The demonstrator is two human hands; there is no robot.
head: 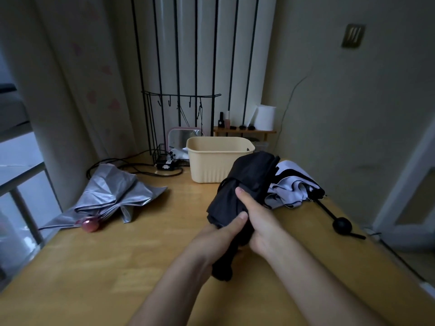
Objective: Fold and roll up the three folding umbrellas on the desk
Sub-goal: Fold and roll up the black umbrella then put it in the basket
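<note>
Tabletop [117, 267] fills lower frame. Silver umbrella [113, 194] loose, centre-left; white-and-black umbrella [292, 184] loose, centre-right. Black umbrella [247, 180] bundled, frame centre. Left hand [221, 234], right hand [263, 222] grip it, fingers curled round, thumbs pressing cloth. Best: squeeze tight, twist folds one way, then strap.

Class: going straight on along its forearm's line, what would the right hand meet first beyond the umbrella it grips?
Probably the beige plastic basket, standing on the desk behind the black umbrella that the right hand grips; depth is unclear.
</note>
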